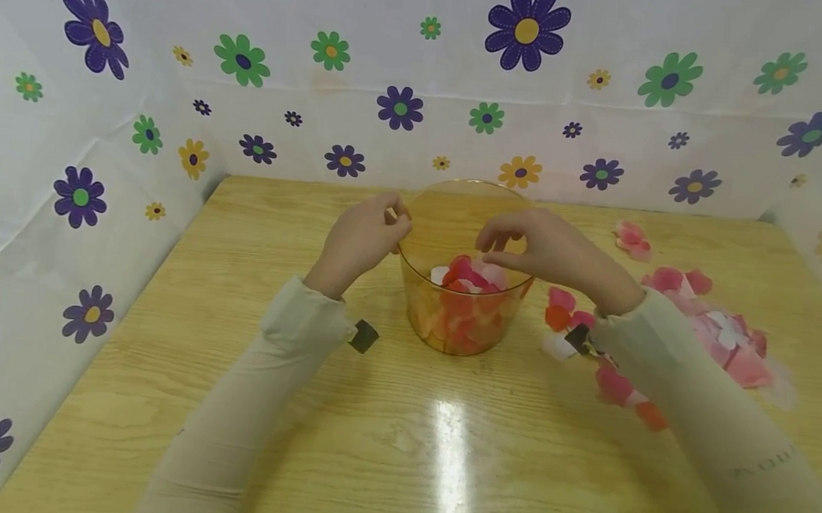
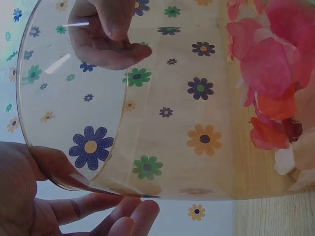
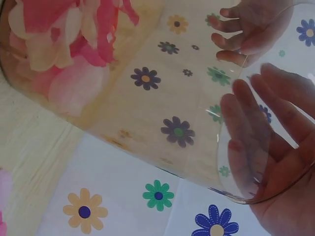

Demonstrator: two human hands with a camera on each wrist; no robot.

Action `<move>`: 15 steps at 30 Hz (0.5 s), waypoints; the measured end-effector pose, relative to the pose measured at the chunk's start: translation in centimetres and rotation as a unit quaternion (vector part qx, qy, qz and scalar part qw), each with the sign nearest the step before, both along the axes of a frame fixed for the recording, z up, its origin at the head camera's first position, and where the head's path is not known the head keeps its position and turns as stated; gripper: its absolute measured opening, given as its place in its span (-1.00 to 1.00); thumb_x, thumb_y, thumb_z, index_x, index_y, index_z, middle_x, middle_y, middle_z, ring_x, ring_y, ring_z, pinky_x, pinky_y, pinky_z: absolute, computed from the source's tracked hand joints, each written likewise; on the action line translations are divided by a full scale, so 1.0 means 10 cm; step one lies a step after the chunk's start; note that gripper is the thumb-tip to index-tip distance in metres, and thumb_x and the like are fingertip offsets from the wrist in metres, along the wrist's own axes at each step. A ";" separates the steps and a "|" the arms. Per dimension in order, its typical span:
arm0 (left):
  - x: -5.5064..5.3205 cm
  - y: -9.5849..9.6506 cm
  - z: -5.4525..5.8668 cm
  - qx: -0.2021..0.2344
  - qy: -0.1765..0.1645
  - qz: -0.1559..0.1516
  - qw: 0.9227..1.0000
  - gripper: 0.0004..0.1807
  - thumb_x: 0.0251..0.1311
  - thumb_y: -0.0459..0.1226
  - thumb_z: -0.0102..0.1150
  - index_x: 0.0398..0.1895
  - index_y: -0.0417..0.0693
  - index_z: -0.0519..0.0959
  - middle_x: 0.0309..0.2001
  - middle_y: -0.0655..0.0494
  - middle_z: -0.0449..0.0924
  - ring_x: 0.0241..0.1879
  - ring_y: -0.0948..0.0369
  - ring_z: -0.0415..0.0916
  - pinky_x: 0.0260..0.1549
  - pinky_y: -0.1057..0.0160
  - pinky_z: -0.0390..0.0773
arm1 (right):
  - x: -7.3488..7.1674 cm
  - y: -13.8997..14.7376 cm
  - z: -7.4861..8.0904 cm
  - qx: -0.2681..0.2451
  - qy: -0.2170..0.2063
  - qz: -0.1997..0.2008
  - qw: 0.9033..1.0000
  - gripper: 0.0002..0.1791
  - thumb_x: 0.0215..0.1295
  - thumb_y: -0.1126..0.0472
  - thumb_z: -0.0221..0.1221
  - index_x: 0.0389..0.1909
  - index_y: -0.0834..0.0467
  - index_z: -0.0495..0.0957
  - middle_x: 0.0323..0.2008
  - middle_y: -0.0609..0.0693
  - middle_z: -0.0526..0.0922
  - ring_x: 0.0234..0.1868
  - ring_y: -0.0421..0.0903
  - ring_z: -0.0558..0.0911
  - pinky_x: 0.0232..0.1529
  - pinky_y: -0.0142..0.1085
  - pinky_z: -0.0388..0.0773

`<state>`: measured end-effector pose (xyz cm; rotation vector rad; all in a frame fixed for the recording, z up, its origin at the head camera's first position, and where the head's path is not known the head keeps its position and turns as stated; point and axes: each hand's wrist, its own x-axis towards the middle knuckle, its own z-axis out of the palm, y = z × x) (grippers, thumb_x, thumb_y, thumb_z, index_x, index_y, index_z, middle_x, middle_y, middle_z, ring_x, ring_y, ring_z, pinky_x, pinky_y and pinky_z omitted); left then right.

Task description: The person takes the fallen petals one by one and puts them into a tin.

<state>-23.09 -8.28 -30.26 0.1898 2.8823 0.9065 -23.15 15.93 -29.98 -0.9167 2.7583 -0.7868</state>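
Fingers of the right hand (image 1: 549,245) are held loosely bent and spread in the mouth of the clear, orange-tinted container (image 1: 456,204); nothing is seen in their hold. Directly below those fingertips the heaped petals (image 1: 462,275) are contained; whether any are touched cannot be told. By the left hand (image 1: 366,234) the container's left rim is pinched between thumb and fingers. The container is stood upright on the wooden surface (image 1: 342,456), its axis vertical, between the two hands.

Loose petals (image 1: 714,322) are scattered to the right of the container, some partly hidden by the right sleeve (image 1: 711,432). To these the right hand is clearly nearer, though its fingers are pointed leftward, away from them.

One container and two hands are counted. Two small dark pieces (image 1: 364,336) are seen, one at each wrist. Inside and outside the container, petals are overlapped too closely to be counted.
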 end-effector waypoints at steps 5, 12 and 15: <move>-0.01 -0.01 -0.01 0.005 -0.001 0.002 1.000 -0.77 0.27 -0.16 -0.16 -0.14 -0.01 0.47 -0.33 0.04 0.65 -0.34 0.13 0.59 -0.44 0.28 0.37 | -0.02 0.09 -0.07 -0.087 0.070 0.016 0.994 -0.72 0.15 0.26 0.28 -0.10 0.20 0.58 -0.15 0.06 0.66 -0.10 -0.03 0.61 0.03 -0.13 0.54; 0.01 -0.02 -0.03 0.008 0.006 0.001 1.000 -0.77 0.27 -0.16 -0.14 -0.15 0.00 0.47 -0.29 0.04 0.66 -0.35 0.15 0.63 -0.41 0.26 0.41 | -0.13 0.52 -0.01 -0.128 0.143 -0.037 0.981 -0.55 0.13 0.31 0.28 0.08 0.22 0.47 -0.02 0.11 0.60 -0.04 0.01 0.61 0.00 -0.48 0.51; 0.01 -0.02 -0.01 0.004 0.009 0.003 1.000 -0.77 0.26 -0.15 -0.15 -0.15 0.01 0.47 -0.32 0.07 0.66 -0.35 0.16 0.63 -0.41 0.26 0.40 | -0.24 0.82 0.05 -0.070 0.122 -0.086 0.986 -0.53 0.16 0.26 0.27 0.11 0.19 0.44 0.02 0.13 0.57 0.01 0.06 0.57 0.07 -0.35 0.51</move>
